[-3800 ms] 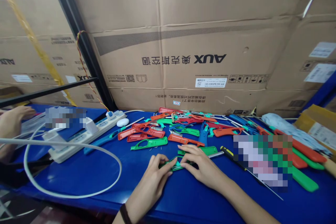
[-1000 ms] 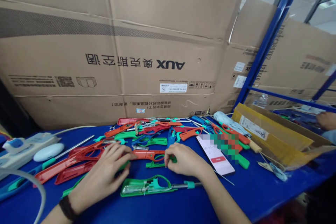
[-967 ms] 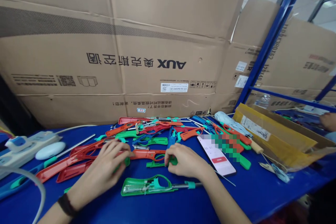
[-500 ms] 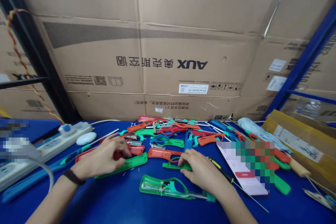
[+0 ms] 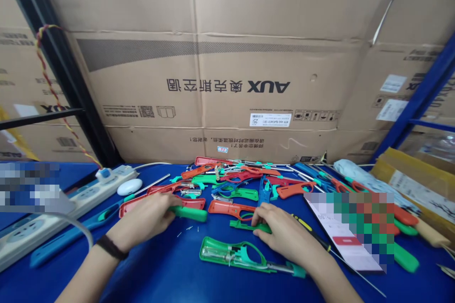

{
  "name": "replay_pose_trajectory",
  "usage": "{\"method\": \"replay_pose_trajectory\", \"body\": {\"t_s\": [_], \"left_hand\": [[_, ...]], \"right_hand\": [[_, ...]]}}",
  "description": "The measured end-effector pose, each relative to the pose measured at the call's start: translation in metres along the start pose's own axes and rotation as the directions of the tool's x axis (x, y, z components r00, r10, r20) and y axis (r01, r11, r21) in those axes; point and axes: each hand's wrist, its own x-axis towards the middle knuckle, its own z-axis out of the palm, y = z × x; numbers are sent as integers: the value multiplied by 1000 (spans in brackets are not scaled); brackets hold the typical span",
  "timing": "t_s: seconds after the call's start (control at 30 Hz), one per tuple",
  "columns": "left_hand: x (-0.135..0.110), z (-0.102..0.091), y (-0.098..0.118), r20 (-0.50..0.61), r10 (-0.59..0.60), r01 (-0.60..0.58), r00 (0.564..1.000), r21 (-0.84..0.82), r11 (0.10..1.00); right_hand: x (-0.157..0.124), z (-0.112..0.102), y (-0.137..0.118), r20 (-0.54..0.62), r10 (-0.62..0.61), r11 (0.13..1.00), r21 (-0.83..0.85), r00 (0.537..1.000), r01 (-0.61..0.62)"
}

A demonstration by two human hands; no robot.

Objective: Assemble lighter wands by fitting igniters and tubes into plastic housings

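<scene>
My left hand (image 5: 147, 220) is closed around a long green plastic handle shell (image 5: 190, 213) that sticks out to the right. My right hand (image 5: 284, 234) rests with its fingertips on a small green plastic part (image 5: 245, 224) lying on the blue table. In front of both hands lies a green handle half (image 5: 234, 253) with metal parts and a teal trigger fitted inside, a rod poking out to its right. A red handle shell (image 5: 231, 208) lies just behind my right hand. Behind it spreads a pile of red, green and blue handle shells (image 5: 227, 182).
Large cardboard boxes (image 5: 227, 80) wall off the back of the blue table (image 5: 159, 274). A white power strip (image 5: 53, 210) with a cable and a white oval object (image 5: 130, 186) lie at the left. A phone (image 5: 341, 241) and a screwdriver (image 5: 313, 234) lie at the right, beside a yellow box (image 5: 419, 189).
My left hand has closed on the green shell and drawn it off the table. The view has swung left over the last second. My right hand stays on the small green part.
</scene>
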Motion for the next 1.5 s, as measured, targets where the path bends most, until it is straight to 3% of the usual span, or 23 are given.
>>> {"method": "replay_pose_trajectory", "body": {"t_s": [0.07, 0.1, 0.2, 0.23, 0.3, 0.37, 0.43, 0.47, 0.53, 0.6, 0.7, 0.83, 0.97, 1.07, 1.2, 1.3, 1.4, 1.5], "left_hand": [[2, -8, 5, -157, 106, -92, 982, 91, 992], [3, -11, 10, -262, 168, -138, 950, 132, 982], [1, -9, 31, -530, 284, -225, 799, 175, 958], [0, -5, 39, -578, 307, -256, 756, 170, 952], [-4, 9, 57, -594, 373, -345, 712, 167, 924], [-7, 23, 73, -562, 581, -530, 588, 275, 802], [-9, 31, 87, -572, 745, -648, 344, 429, 629], [-10, 34, 92, -547, 787, -674, 284, 470, 570], [-10, 34, 99, -540, 805, -699, 247, 476, 534], [-9, 33, 101, -576, 778, -710, 250, 438, 552], [-6, 33, 99, -631, 735, -722, 249, 385, 575], [-3, 37, 95, -572, 746, -765, 341, 292, 574], [-3, 35, 96, -549, 745, -753, 378, 287, 593], [-5, 28, 97, -476, 775, -736, 416, 325, 594], [-8, 23, 96, -434, 791, -736, 431, 337, 587], [-12, 27, 93, -489, 746, -758, 452, 230, 610], [-11, 30, 89, -573, 586, -710, 572, 12, 704], [-5, 30, 82, -495, 502, -593, 709, -34, 805]], "right_hand": [[-1, -1, -2, -37, -14, 1000, 5, 999, 15], [-1, -2, -4, -71, -32, 999, 33, 997, 34], [-1, 0, -17, -145, -77, 945, 306, 987, 118], [-1, 2, -22, -121, -82, 884, 449, 989, 128], [0, 8, -30, -28, -121, 686, 721, 992, 104], [2, 13, -36, 22, -158, 455, 889, 987, 53], [4, 15, -37, 38, -154, 326, 945, 987, 15], [5, 15, -37, 43, -146, 317, 949, 988, 5], [5, 13, -36, 50, -142, 358, 934, 989, 4], [5, 9, -34, 62, -127, 373, 928, 990, -11], [4, 5, -33, 141, -102, 314, 944, 985, -102], [3, 4, -31, 159, -134, 276, 954, 978, -117], [2, 3, -26, 140, -239, 212, 973, 961, -89], [0, 2, -23, 135, -268, 237, 969, 954, -71], [-1, -3, -22, 198, -229, 267, 954, 953, -134], [-1, -10, -19, 214, -224, 265, 952, 951, -152], [-1, -15, -15, 134, -202, 208, 974, 970, -91], [0, -16, -13, 34, -193, 177, 984, 981, 1]]}}
